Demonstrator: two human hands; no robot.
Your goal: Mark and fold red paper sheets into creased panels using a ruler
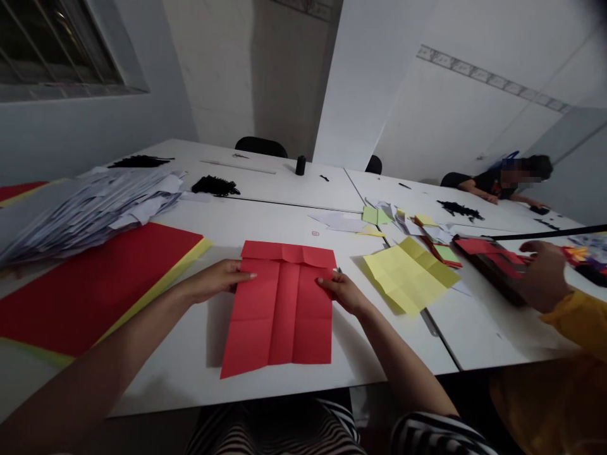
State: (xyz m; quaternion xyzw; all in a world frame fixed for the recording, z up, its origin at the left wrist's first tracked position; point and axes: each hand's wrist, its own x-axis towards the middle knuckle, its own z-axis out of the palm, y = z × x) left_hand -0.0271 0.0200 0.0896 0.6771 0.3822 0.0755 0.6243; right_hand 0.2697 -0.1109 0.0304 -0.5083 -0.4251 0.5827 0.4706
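A creased sheet of red paper point(284, 313) is held up over the white table, with fold lines down and across it and its top strip bent over. My left hand point(222, 280) pinches its left edge, thumb on the near face. On the right edge, my right hand point(345, 289) grips it the same way, thumb in front. The fingers behind the paper are partly hidden. To the right of my right hand lies a creased yellow sheet point(411, 276). Left of my left hand is a stack of large red sheets point(102, 284) with yellow ones beneath.
A heap of white paper point(102, 205) lies at the left. Black bundles point(215, 186), a ruler point(237, 167), scissors point(241, 156) and a black spool point(300, 165) are farther back. A co-worker's hand point(543, 275) is over red paper at right; another person point(509, 177) leans on the table.
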